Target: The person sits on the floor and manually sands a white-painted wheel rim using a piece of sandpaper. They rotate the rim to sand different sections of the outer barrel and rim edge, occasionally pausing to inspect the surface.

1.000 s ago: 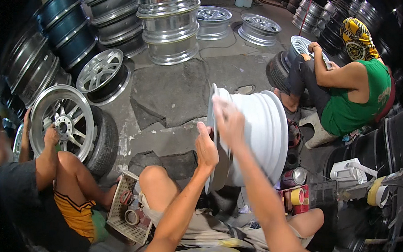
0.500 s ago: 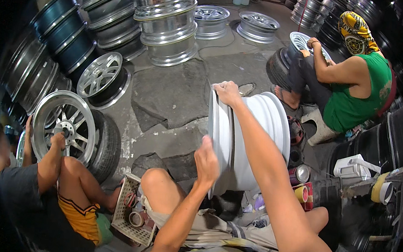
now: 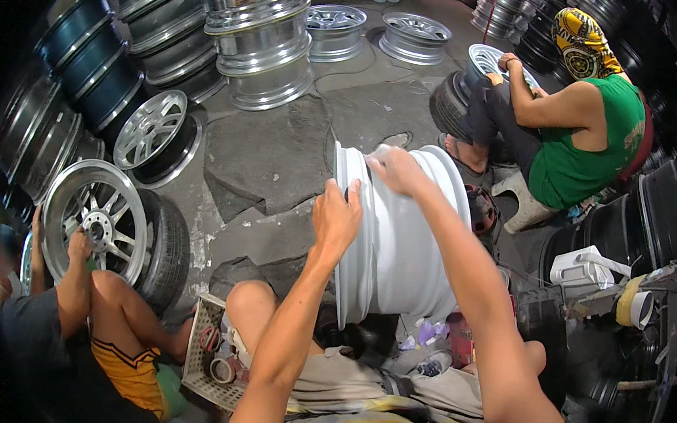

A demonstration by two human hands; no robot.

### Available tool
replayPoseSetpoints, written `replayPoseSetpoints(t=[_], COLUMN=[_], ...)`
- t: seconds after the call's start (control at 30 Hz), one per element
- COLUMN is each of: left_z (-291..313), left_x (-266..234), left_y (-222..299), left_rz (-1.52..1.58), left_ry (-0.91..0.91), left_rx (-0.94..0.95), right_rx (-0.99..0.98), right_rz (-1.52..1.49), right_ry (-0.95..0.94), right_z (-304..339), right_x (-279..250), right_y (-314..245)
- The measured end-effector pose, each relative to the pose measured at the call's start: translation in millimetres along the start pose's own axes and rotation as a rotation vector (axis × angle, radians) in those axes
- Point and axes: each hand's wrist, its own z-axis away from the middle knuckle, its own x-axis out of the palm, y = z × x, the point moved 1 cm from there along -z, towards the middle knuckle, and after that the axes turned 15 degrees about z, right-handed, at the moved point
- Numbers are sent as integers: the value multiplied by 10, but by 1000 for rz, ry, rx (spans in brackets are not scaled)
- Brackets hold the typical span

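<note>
A white wheel rim [image 3: 402, 256] stands on its side in front of me, between my knees, its barrel facing up toward me. My left hand [image 3: 336, 215] is closed around its left lip, thumb raised on the near side. Over the upper part of the barrel, just right of that lip, my right hand [image 3: 397, 170] presses with bent fingers. Those fingertips are smeared by motion, and a pale patch shows at them; I cannot make out what it is. The rim's face is turned away from view.
At left, a person holds a silver wheel [image 3: 95, 224] against a tire [image 3: 164, 249]. Another in a green top [image 3: 598, 144] works on a rim at right. A plastic basket [image 3: 209, 388] sits by my left knee. Stacked rims [image 3: 264, 39] stand behind; a white container [image 3: 585, 267] sits right.
My left hand has risen and closed on the rim's left lip. My right hand has slid from that lip onto the barrel. The whole view has shifted slightly.
</note>
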Motion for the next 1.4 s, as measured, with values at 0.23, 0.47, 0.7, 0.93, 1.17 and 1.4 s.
replayPoseSetpoints(t=[0.23, 0.47, 0.7, 0.93, 1.17, 1.4], left_z=[-429, -137, -214, -547, 53, -359], left_x=[-150, -175, -84, -165, -104, -73], left_y=[-255, -37, 61, -77, -32, -111], left_rz=[-78, -108, -159, -156, -80, -95], left_ry=[95, 33, -29, 1, -46, 14], left_rx=[-16, -15, 7, -40, -6, 30], right_rx=[-100, -109, 90, -90, 167, 160], right_rz=[229, 320, 93, 600, 273, 420], right_ry=[236, 449, -56, 499, -105, 303], right_z=[806, 1821, 213, 2201, 501, 901], right_x=[46, -140, -206, -110, -478, -333], right_y=[-674, -590, 14, -405, 301, 209])
